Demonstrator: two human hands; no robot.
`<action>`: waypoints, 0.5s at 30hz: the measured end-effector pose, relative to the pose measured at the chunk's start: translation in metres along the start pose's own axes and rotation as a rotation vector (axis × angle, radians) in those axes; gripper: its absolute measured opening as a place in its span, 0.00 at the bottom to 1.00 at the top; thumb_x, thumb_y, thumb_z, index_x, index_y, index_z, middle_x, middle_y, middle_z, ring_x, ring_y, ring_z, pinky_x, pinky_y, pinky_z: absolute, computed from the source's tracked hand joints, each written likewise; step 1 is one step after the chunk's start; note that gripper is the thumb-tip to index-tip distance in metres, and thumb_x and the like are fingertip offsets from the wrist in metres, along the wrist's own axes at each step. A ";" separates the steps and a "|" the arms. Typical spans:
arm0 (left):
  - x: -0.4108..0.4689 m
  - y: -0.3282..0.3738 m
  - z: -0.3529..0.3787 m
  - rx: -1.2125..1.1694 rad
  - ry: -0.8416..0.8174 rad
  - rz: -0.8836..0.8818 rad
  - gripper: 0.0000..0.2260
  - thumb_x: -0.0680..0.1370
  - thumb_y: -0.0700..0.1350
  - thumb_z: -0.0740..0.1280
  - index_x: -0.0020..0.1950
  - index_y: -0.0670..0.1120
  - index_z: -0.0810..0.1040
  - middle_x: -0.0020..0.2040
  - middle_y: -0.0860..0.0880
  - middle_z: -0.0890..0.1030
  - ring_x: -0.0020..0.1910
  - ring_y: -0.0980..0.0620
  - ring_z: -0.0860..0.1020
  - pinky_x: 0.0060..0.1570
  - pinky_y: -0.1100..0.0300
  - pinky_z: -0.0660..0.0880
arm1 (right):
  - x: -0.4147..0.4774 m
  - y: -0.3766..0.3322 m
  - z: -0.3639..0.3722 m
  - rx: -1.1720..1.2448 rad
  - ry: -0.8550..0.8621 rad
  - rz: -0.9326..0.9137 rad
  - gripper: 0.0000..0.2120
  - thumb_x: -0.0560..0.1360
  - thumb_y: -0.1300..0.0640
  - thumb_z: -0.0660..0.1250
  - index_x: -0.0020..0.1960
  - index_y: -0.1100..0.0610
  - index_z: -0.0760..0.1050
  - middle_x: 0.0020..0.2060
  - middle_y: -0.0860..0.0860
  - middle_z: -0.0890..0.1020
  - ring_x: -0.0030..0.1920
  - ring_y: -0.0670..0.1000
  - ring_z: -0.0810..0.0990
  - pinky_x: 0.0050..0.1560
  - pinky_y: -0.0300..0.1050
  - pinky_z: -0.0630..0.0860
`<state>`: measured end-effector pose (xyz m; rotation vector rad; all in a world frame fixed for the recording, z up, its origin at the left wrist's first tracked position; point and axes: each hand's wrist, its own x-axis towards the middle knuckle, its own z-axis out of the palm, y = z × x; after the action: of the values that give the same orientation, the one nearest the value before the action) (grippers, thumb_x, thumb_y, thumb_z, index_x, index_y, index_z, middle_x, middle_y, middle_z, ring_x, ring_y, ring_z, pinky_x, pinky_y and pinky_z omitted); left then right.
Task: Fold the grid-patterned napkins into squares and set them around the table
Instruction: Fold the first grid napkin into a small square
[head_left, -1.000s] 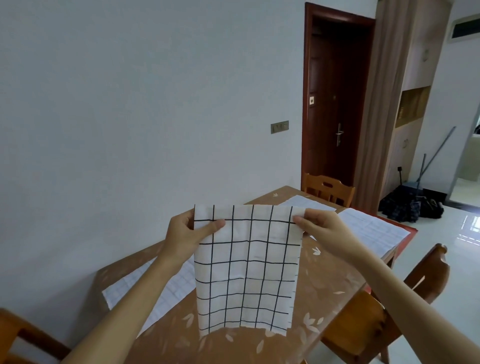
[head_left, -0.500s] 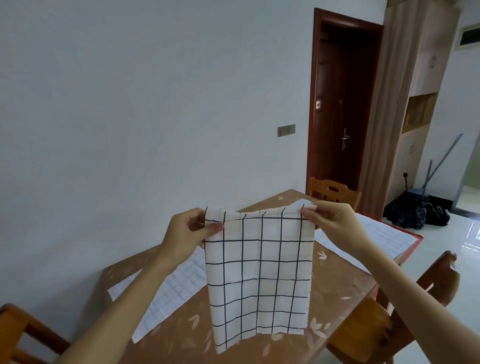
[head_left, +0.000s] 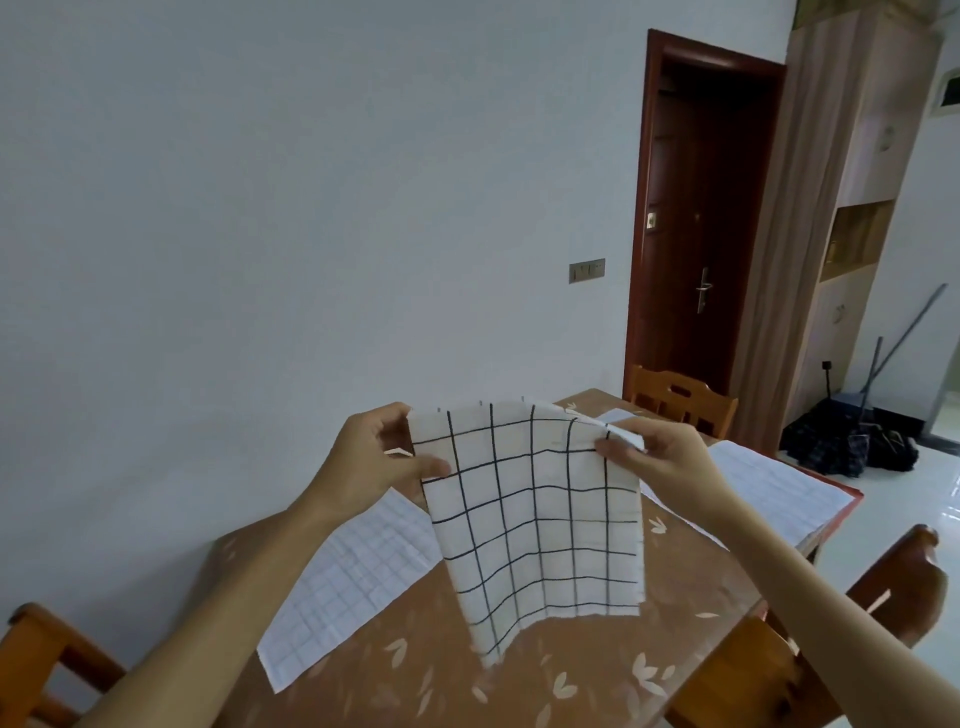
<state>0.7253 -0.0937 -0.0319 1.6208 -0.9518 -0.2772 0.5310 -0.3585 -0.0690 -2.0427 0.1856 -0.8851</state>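
Left hand (head_left: 374, 462) and right hand (head_left: 660, 457) are pinched on top corners of the napkin (head_left: 540, 530), held above the table (head_left: 571, 675). They've been brought closer, the cloth's slackened, so a fold's probably being started.

the room is lit evenly by soft daylight entering from the right, where the tiled floor (head_left: 909, 519) is washed out by glare. a dim shadow is cast on the wall (head_left: 156, 545) beside the glossy counter (head_left: 571, 675). the door frame (head_left: 640, 208) is tilted by wide-angle distortion. fine detail is slightly softened throughout.
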 end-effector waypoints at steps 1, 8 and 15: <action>0.000 0.000 -0.002 0.027 -0.004 0.000 0.15 0.65 0.35 0.81 0.49 0.43 0.83 0.47 0.48 0.87 0.49 0.45 0.85 0.54 0.48 0.82 | 0.002 -0.002 -0.002 0.004 0.005 -0.018 0.04 0.75 0.56 0.71 0.49 0.51 0.85 0.43 0.54 0.86 0.46 0.59 0.83 0.48 0.53 0.79; 0.006 0.001 -0.010 0.263 0.072 0.141 0.12 0.73 0.27 0.71 0.39 0.45 0.84 0.50 0.53 0.85 0.49 0.49 0.85 0.49 0.59 0.81 | 0.012 -0.016 -0.013 -0.118 -0.075 -0.094 0.13 0.70 0.66 0.75 0.46 0.48 0.84 0.44 0.41 0.86 0.47 0.44 0.85 0.49 0.36 0.80; 0.014 0.010 -0.015 0.402 0.075 0.254 0.19 0.81 0.31 0.62 0.40 0.55 0.74 0.43 0.51 0.83 0.45 0.55 0.82 0.47 0.57 0.79 | 0.021 -0.019 -0.019 -0.108 -0.002 -0.118 0.19 0.72 0.76 0.68 0.44 0.52 0.83 0.45 0.43 0.86 0.49 0.47 0.85 0.53 0.48 0.82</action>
<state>0.7398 -0.0925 -0.0141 1.8317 -1.1955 0.1595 0.5302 -0.3691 -0.0369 -2.1725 0.1148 -0.9635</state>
